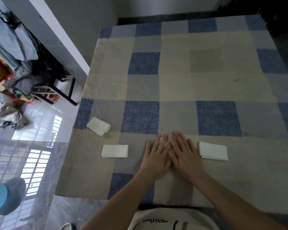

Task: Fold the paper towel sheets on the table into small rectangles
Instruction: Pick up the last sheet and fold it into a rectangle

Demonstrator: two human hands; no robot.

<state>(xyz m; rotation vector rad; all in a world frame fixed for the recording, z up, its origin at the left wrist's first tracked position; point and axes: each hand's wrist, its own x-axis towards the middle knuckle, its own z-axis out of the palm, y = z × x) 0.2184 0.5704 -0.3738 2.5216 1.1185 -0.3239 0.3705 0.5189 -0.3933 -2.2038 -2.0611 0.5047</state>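
My left hand [155, 156] and my right hand [184, 155] lie flat, fingers spread and overlapping, pressing down on a white paper towel [160, 139] near the table's front; only a sliver of it shows past the fingertips. A folded towel rectangle [114, 151] lies to the left of my hands. Another folded rectangle [213, 151] lies to their right. A third, thicker folded towel [98, 126] sits tilted near the left table edge.
The table carries a blue, grey and beige checked cloth [189, 83]. Its left edge drops to a glossy tiled floor [40, 146]. A chair piled with clothes [32, 77] stands at far left. Someone's blue-sleeved arm [5, 195] shows at lower left.
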